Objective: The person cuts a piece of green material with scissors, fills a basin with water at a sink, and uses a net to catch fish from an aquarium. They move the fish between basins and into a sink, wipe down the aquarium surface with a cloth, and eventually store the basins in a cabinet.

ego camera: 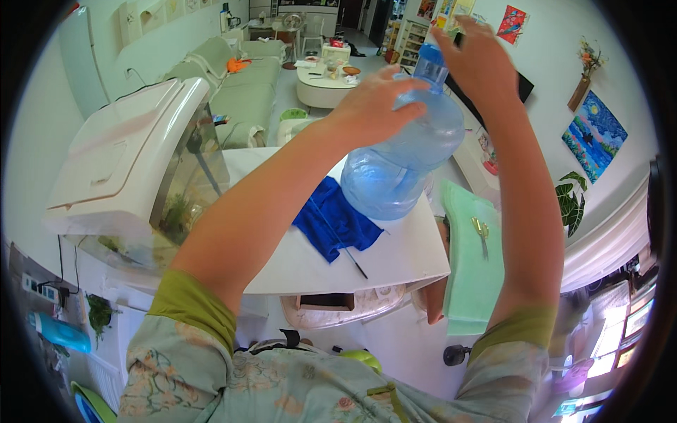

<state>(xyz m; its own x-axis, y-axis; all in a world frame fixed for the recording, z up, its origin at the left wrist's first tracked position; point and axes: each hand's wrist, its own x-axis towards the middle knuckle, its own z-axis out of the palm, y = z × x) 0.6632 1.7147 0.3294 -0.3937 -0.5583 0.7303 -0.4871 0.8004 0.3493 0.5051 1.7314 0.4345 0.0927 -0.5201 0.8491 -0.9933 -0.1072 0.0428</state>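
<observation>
A large, translucent blue water-cooler bottle (pixel 389 180) stands upright on the white tabletop (pixel 296 277). Its blue cap (pixel 432 53) is on the neck. My left hand (pixel 383 108) is by the bottle's shoulder, thumb and fingers spread in front of the neck; whether it touches the plastic I cannot tell. Raised just right of the cap, my right hand (pixel 478 66) has its fingers apart and holds nothing. Beside the bottle's base lies a crumpled dark blue cloth (pixel 336 222). Across the cloth runs a thin rod (pixel 351 259) with a black tip.
An aquarium (pixel 185 195) with a white lid (pixel 121 143) stands at the left. Gold-handled scissors (pixel 481 232) lie on a folded mint-green cloth (pixel 463 285) at the right. Under the table's near edge is a stool or chair seat (pixel 370 309) with a box (pixel 325 302). Farther off are a sofa (pixel 248 95) and a coffee table (pixel 322 87).
</observation>
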